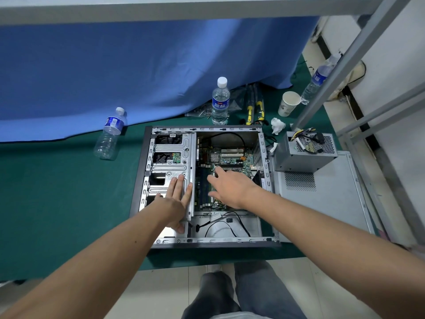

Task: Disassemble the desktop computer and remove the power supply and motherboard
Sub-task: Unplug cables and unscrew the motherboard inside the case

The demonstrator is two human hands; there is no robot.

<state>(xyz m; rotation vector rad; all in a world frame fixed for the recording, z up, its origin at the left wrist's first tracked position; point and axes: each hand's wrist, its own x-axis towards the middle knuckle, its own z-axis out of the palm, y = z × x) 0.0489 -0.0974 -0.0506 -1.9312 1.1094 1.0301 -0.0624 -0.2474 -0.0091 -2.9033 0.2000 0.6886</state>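
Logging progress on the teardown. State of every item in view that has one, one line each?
computer case: on its side, side open
power supply: out, on the side panel
side panel: off, flat right of the case
motherboard: in the case
left hand: flat on the drive cage
right hand: fingers spread over the motherboard
middle bottle: upright, capped
left bottle: looks empty
paper cup: upright

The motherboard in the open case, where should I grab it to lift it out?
Probably by the motherboard's bare edges, reaching down from above: it lies flat in the case, whose walls block the sides. The right hand hovers there.
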